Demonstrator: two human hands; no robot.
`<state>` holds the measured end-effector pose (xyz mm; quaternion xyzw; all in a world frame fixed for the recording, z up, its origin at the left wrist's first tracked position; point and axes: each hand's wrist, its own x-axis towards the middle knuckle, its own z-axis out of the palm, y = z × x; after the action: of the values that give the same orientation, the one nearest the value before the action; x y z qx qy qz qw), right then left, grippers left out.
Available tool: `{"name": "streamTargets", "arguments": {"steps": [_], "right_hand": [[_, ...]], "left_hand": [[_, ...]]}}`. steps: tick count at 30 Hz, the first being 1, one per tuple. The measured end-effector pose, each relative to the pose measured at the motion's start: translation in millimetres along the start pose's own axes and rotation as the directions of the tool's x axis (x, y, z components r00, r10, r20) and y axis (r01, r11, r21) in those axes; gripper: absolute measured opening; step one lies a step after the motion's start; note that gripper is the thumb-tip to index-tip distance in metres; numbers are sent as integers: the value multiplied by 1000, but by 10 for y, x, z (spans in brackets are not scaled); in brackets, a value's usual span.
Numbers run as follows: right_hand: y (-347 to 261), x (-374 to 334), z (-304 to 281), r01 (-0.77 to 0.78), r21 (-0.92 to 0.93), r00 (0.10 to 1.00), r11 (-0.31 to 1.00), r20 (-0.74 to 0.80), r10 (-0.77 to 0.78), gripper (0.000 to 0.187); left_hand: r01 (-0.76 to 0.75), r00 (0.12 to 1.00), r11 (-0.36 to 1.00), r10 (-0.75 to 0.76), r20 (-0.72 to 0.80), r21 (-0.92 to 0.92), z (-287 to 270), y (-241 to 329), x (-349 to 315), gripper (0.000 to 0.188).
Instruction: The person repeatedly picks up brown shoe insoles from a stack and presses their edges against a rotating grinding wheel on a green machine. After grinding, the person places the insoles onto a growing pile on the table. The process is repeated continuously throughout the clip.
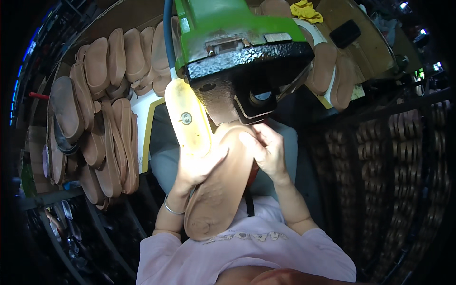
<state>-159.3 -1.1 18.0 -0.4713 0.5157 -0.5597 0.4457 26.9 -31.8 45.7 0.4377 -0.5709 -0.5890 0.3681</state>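
Observation:
A brown shoe sole (216, 194) is held lengthwise in front of my chest, its far end close under the head of a green and black machine (247, 52). My left hand (202, 164), washed out by bright light, grips the sole's left side. At its far right edge, my right hand (267, 149) pinches the sole between thumb and fingers. A glowing, elongated yellow lamp (188, 121) with a small round label hangs just beyond my left hand, beside the machine. The underside of the sole is hidden from me.
Many similar brown soles (116, 142) are stacked on the left, partly on a white board with a yellow edge (146, 128). More soles (324, 69) lie right of the machine, near a cardboard box (368, 50) and a yellow cloth (306, 10). Racks (370, 161) of soles stand at right.

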Motion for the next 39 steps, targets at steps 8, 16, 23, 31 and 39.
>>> {"name": "streamTargets", "arguments": {"steps": [8, 16, 23, 31, 39], "right_hand": [[52, -35, 275, -65, 203, 996, 977, 71, 52, 19], [-189, -278, -1158, -216, -33, 844, 976, -510, 169, 24], [-220, -876, -2177, 276, 93, 469, 957, -882, -49, 28], [37, -372, -2440, 393, 200, 463, 897, -887, -5, 26], [-73, 1500, -3483, 334, -123, 615, 934, -723, -315, 38]], "left_hand": [[-3, 988, 985, -23, -152, -170, -59, -132, -230, 25], [-279, 958, 837, 273, 82, 471, 613, -396, -500, 38], [300, 927, 851, -154, 341, -431, 1554, -453, -176, 31], [249, 945, 852, -110, 307, -460, 1938, -386, 1065, 60], [163, 949, 834, 13, 315, -527, 2353, -242, 1779, 51]]}}
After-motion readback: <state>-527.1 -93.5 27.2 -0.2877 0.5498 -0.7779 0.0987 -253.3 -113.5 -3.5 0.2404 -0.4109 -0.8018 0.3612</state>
